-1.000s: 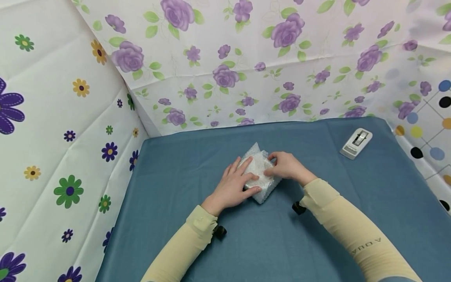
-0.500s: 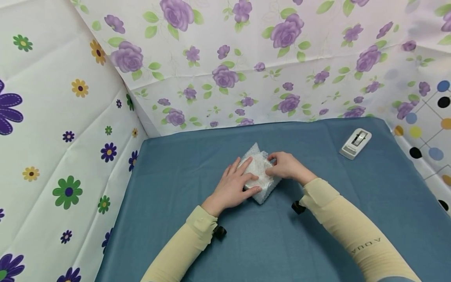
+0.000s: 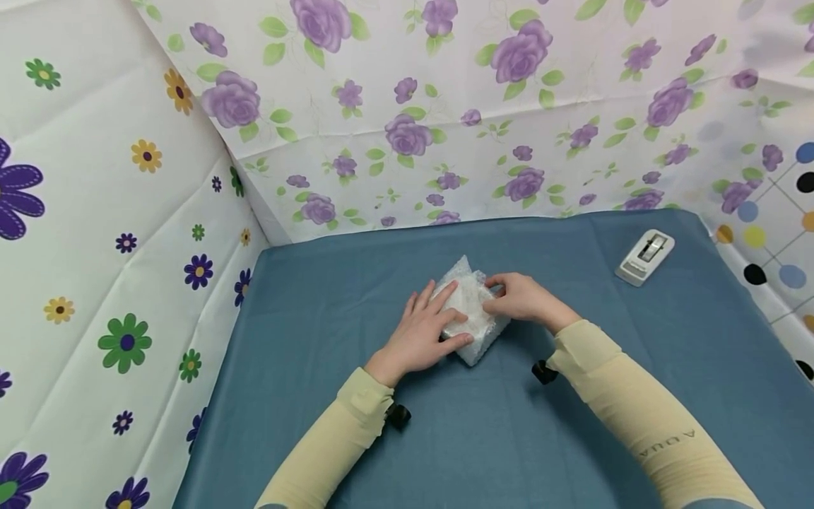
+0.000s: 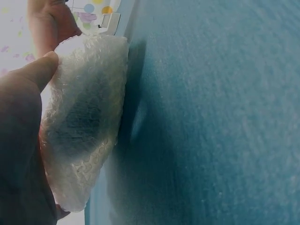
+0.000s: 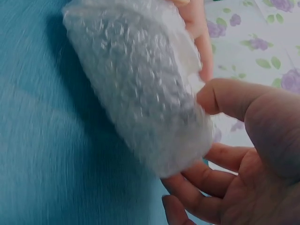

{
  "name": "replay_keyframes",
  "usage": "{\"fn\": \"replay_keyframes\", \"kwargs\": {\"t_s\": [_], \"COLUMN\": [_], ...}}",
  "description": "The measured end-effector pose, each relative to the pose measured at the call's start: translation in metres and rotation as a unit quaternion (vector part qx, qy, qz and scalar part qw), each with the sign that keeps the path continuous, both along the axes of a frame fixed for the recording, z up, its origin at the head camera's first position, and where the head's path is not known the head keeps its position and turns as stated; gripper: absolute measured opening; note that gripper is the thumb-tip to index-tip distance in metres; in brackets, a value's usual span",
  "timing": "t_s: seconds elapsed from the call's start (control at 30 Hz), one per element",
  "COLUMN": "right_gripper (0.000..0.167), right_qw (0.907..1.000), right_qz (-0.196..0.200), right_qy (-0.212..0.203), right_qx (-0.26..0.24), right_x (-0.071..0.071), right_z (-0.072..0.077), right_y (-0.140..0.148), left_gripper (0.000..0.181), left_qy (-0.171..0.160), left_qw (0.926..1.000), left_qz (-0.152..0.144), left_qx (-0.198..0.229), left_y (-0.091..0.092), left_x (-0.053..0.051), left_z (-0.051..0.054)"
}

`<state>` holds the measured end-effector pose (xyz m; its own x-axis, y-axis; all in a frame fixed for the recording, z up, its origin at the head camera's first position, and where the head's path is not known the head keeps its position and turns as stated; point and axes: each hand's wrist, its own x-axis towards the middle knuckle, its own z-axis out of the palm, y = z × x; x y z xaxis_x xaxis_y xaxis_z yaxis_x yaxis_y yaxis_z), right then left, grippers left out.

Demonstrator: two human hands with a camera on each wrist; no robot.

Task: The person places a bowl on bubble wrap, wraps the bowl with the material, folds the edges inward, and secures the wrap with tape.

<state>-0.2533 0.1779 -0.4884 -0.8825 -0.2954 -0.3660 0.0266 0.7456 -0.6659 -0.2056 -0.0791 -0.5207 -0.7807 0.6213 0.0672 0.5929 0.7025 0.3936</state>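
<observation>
A bubble-wrapped package lies near the middle of the blue cloth, its clear wrap folded over on top. In the left wrist view something dark shows through the wrap, too blurred to tell what. My left hand rests on the package's top with its fingers spread. At the right end my right hand pinches the wrap's edge, the thumb on top and the fingers curled at the end and below, as the right wrist view shows. Part of the package's top is hidden under the left hand.
A tape dispenser-like white and grey device with a window lies at the back right of the blue cloth. Flower-printed sheets stand behind and at the left. A dotted sheet borders the right side.
Very little differs. The right hand has shifted a touch to the right at the package's edge, while the left hand stays spread on top. The head view has shifted slightly.
</observation>
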Motion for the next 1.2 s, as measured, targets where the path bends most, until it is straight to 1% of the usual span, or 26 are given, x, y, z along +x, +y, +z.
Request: {"fn": "replay_keyframes", "kwargs": {"t_s": [0.23, 0.6, 0.73, 0.97, 1.1, 1.2], "right_gripper": [0.061, 0.062, 0.062, 0.064, 0.064, 0.062], "right_qw": [0.9998, 0.9994, 0.9993, 0.9991, 0.9989, 0.9986], "right_qz": [0.001, -0.014, -0.018, -0.017, -0.020, -0.027], "right_qy": [0.013, 0.019, 0.020, 0.024, 0.028, 0.031], "right_qx": [-0.017, -0.024, -0.025, -0.032, -0.033, -0.033], "right_x": [0.001, 0.003, 0.003, 0.004, 0.004, 0.003], "right_z": [0.000, 0.004, 0.005, 0.005, 0.005, 0.005], "right_y": [0.014, 0.022, 0.024, 0.025, 0.026, 0.028], "left_gripper": [0.054, 0.063, 0.062, 0.055, 0.054, 0.057], "left_qy": [-0.008, -0.027, -0.019, 0.015, 0.021, 0.022], "left_qw": [0.9999, 0.9984, 0.9980, 0.9973, 0.9968, 0.9969], "left_qz": [-0.007, -0.020, -0.021, -0.016, -0.013, -0.007], "left_qx": [0.001, 0.046, 0.056, 0.069, 0.076, 0.075], "left_y": [0.000, -0.003, -0.004, -0.003, -0.003, -0.005], "left_x": [-0.002, -0.001, 0.000, 0.000, 0.000, 0.000], "left_z": [-0.001, -0.001, -0.001, 0.000, 0.002, 0.001]}}
